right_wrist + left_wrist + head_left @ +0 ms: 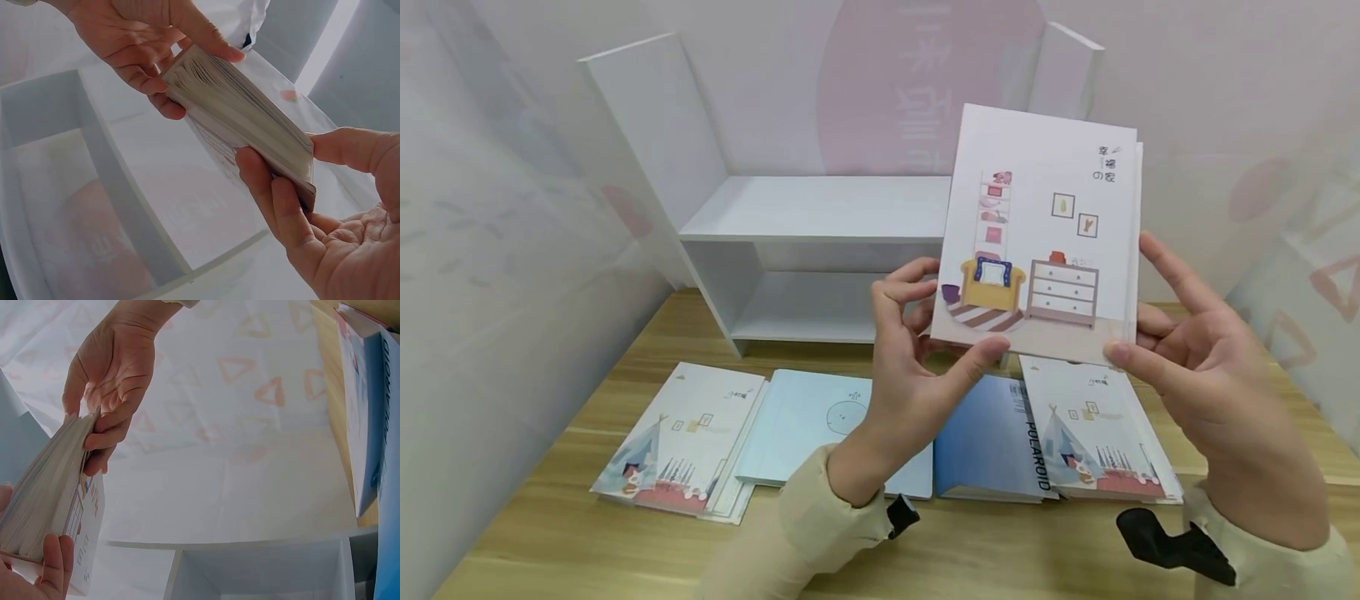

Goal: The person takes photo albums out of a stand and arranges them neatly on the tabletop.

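A thick white book with an armchair and a chest of drawers drawn on its cover is held up in front of me, tilted slightly, its cover facing me. My left hand grips its lower left side, thumb on the front and fingers behind. At the lower right, my right hand pinches the corner with the thumb in front; its index finger extends along the side edge. The closed block of pages shows between both hands in the right wrist view, and likewise in the left wrist view.
A white two-level shelf stands behind on the wooden table. A row of books lies before it: a tent-patterned pair at left, a pale blue book, a blue POLAROID book, and another tent-patterned book at right.
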A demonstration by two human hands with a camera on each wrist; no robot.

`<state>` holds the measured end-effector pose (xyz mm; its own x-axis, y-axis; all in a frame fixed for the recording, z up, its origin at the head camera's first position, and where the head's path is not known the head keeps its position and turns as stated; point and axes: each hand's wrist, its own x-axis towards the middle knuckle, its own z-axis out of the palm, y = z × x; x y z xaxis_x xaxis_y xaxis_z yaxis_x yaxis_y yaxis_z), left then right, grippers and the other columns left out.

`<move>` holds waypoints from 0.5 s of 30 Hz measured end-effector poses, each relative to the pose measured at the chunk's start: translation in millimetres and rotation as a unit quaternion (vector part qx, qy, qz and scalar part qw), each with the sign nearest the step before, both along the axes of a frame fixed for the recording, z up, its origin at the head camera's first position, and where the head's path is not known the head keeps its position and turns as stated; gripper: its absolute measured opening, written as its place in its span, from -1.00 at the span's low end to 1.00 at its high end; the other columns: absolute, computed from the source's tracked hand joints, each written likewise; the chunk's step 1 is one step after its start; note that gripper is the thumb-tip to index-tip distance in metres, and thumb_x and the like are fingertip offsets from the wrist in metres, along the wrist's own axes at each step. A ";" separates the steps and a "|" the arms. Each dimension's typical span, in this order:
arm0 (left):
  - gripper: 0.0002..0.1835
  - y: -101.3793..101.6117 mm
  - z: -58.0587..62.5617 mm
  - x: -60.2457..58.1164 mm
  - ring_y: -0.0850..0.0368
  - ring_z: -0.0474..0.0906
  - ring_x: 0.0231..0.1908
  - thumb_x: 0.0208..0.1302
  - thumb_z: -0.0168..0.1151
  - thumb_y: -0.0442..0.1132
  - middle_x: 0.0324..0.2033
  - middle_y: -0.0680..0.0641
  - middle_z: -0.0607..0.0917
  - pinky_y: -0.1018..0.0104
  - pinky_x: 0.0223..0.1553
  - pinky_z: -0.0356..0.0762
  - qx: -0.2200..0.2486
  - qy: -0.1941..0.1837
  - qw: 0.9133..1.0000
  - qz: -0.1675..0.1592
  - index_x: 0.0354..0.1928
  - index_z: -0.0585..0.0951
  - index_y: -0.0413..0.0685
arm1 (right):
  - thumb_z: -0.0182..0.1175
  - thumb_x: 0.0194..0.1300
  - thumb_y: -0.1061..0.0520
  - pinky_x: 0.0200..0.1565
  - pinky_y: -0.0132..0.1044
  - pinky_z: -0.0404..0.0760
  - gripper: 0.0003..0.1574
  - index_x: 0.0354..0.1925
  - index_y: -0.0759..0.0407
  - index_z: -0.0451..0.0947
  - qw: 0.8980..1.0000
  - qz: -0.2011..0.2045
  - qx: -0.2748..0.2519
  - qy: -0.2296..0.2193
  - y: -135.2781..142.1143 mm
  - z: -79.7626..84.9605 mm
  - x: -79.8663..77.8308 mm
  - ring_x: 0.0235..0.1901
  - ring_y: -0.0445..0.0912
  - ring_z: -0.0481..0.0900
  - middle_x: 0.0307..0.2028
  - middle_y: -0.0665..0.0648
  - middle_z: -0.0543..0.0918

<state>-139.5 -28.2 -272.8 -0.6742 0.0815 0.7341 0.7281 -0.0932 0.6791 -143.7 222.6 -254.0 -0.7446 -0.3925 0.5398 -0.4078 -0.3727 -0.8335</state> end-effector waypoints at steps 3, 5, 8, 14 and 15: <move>-0.23 4.6 0.2 -1.4 -0.08 0.61 0.02 0.26 0.31 0.11 0.35 -0.16 0.22 0.18 -0.29 0.73 0.006 0.002 1.000 -0.008 0.13 0.14 -0.31 | -0.21 0.18 0.78 0.02 -0.29 0.67 0.15 0.59 0.17 -0.22 1.000 0.008 -0.013 0.008 4.3 -0.1 -0.9 0.07 0.05 0.69 0.22 0.33 0.57; -0.28 7.4 1.2 -2.3 -0.08 0.62 -0.01 0.27 0.34 0.00 0.35 -0.16 0.23 0.17 -0.29 0.73 0.008 0.004 1.000 -0.011 0.14 0.15 -0.31 | -0.22 0.18 0.78 0.04 -0.29 0.66 0.14 0.58 0.18 -0.22 1.000 0.006 -0.020 0.012 7.0 0.2 -0.6 0.09 0.05 0.68 0.24 0.33 0.56; -0.35 11.7 4.6 -3.3 -0.07 0.62 -0.03 0.24 0.39 -0.27 0.36 -0.16 0.22 0.16 -0.27 0.73 0.003 0.004 1.000 -0.010 0.14 0.15 -0.31 | -0.24 0.18 0.79 0.08 -0.29 0.64 0.13 0.58 0.21 -0.23 0.999 0.008 -0.037 0.016 11.1 0.7 -0.1 0.12 0.07 0.65 0.29 0.34 0.51; -0.32 22.1 11.7 -2.9 -0.04 0.62 -0.04 0.09 0.39 -0.58 0.38 -0.16 0.21 0.15 -0.27 0.74 0.005 0.003 1.000 -0.020 0.14 0.17 -0.29 | -0.24 0.16 0.80 0.09 -0.27 0.63 0.11 0.57 0.26 -0.20 0.998 0.000 -0.065 0.014 21.4 0.6 0.8 0.14 0.11 0.64 0.32 0.36 0.47; -0.32 23.8 12.0 -2.9 -0.04 0.62 -0.04 0.09 0.38 -0.58 0.38 -0.17 0.21 0.14 -0.27 0.74 0.007 0.004 1.000 -0.023 0.14 0.17 -0.29 | -0.25 0.16 0.80 0.09 -0.27 0.63 0.11 0.57 0.26 -0.20 0.998 0.000 -0.067 0.014 23.3 0.5 0.5 0.15 0.12 0.64 0.33 0.36 0.46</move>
<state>-142.4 -4.4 -260.8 -0.6643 0.1020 0.7405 0.7280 -0.1362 0.6719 -143.2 245.9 -253.5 -0.7289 -0.3149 0.6078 -0.4305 -0.4795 -0.7647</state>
